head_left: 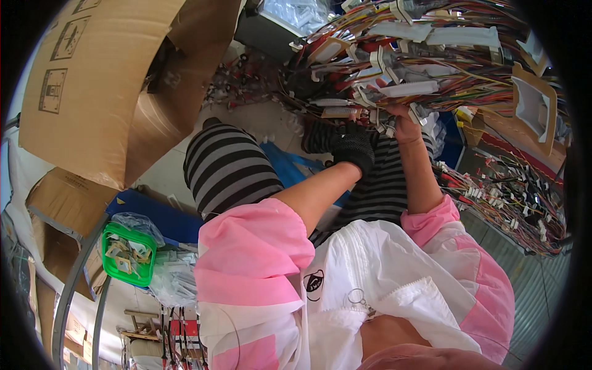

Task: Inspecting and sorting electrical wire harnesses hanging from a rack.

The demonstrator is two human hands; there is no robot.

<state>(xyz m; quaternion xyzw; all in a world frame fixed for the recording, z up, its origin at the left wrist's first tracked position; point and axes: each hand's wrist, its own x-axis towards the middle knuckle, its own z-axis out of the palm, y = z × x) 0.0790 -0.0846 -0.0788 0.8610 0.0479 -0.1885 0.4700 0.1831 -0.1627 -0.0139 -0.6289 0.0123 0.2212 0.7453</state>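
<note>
A large heap of multicoloured wire harnesses point(456, 74) with white plastic connectors lies in front of me, reaching to my knees. My left hand point(354, 148), in a dark knitted glove, has its fingers curled at the near edge of the heap, at a connector end. My bare right hand point(405, 126) is closed around wires just to its right, beside a white connector point(419, 113). Wires and connectors partly hide the fingertips of both hands. Below them are my legs in striped trousers point(231, 163).
A big open cardboard box point(86, 86) stands at the left. A green basket point(127, 275) of small parts sits near clear plastic bags point(176, 277). More wire harnesses point(512, 197) lie at the right. A dark crate point(265, 31) stands at the back, and loose wires point(246, 80) cover some floor.
</note>
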